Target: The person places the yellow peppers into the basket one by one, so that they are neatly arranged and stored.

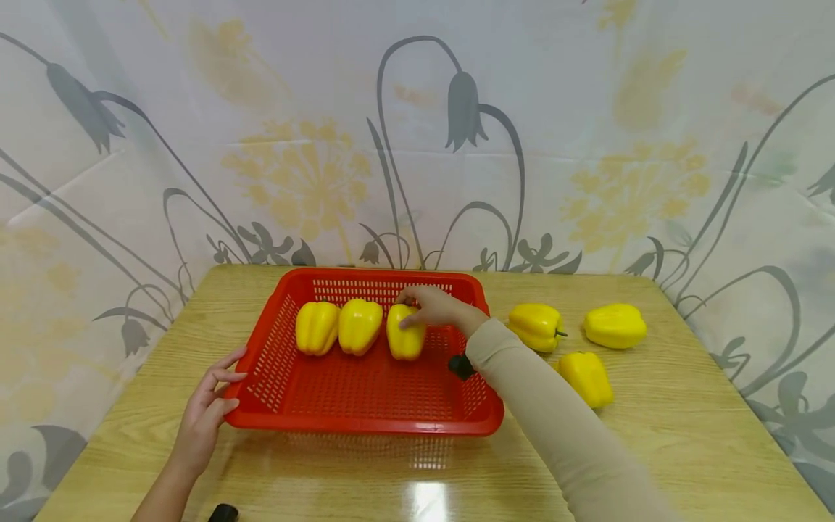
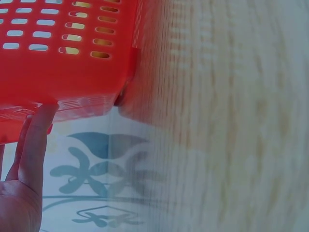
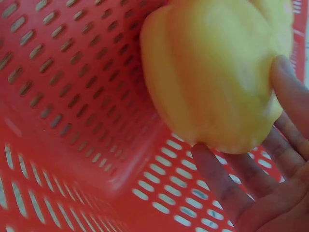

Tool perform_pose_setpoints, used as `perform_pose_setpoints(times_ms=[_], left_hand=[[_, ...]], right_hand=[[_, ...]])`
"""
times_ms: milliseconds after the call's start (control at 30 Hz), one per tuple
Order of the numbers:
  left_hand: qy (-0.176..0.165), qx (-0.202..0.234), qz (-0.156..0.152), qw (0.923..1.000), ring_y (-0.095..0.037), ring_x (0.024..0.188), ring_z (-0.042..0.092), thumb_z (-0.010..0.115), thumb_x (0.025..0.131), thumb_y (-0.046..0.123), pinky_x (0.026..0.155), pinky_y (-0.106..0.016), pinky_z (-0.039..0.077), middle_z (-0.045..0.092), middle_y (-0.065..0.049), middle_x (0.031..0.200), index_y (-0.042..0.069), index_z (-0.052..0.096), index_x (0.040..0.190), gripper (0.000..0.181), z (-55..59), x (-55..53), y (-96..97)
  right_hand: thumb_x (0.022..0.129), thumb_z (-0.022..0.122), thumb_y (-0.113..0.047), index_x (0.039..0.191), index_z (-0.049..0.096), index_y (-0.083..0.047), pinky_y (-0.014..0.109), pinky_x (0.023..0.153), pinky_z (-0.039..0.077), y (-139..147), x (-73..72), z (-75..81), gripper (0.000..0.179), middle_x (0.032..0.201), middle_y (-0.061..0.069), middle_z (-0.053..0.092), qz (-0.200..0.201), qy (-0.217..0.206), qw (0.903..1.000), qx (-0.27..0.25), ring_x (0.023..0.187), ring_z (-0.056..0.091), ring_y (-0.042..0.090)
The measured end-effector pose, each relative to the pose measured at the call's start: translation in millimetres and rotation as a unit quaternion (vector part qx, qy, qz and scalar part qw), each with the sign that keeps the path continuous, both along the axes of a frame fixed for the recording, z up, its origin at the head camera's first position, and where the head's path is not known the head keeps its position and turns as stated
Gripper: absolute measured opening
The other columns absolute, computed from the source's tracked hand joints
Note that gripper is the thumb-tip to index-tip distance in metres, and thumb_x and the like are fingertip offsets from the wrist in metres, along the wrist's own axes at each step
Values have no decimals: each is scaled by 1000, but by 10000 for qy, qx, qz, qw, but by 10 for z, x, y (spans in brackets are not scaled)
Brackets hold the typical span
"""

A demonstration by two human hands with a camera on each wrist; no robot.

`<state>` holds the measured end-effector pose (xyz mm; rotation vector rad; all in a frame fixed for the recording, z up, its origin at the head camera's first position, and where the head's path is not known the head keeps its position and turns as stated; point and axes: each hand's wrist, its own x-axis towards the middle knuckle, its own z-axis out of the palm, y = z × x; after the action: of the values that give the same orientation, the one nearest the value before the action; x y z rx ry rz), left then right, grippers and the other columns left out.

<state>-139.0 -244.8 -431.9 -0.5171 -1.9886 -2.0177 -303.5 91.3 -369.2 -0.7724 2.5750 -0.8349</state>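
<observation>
A red perforated plastic basket [image 1: 365, 426] sits on the wooden table. Inside it, a left yellow bell pepper [image 1: 317, 328] and a middle one [image 1: 360, 326] lie side by side. To the right of them is a third yellow bell pepper [image 1: 404, 341], which my right hand [image 1: 433, 306] holds from above. In the right wrist view, the thumb [image 3: 285, 72] lies along one side of this pepper [image 3: 207, 77] and the other fingertips touch its end. My left hand [image 1: 205, 413] touches the basket's left rim with fairly straight fingers, also seen against the red wall in the left wrist view.
Right of the basket, three more yellow bell peppers lie on the table: one near the basket [image 1: 535, 326], one farther right [image 1: 615, 325] and one closer to me [image 1: 586, 379], partly behind my right sleeve [image 1: 554, 413]. A flower-patterned cloth [image 1: 417, 145] hangs behind the table.
</observation>
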Motion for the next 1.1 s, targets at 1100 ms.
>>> perform_pose_setpoints(times_ms=[1100], left_hand=[[-153, -145, 109, 9997, -7, 110, 52, 27, 82, -17, 75, -21, 50, 39, 0, 137, -7, 49, 104, 32, 25, 26, 14]], right_hand=[[83, 70, -16, 115, 60, -4, 36, 83, 47, 270, 430, 741, 35, 107, 8, 63, 334, 1420, 9859, -823, 101, 57, 24]])
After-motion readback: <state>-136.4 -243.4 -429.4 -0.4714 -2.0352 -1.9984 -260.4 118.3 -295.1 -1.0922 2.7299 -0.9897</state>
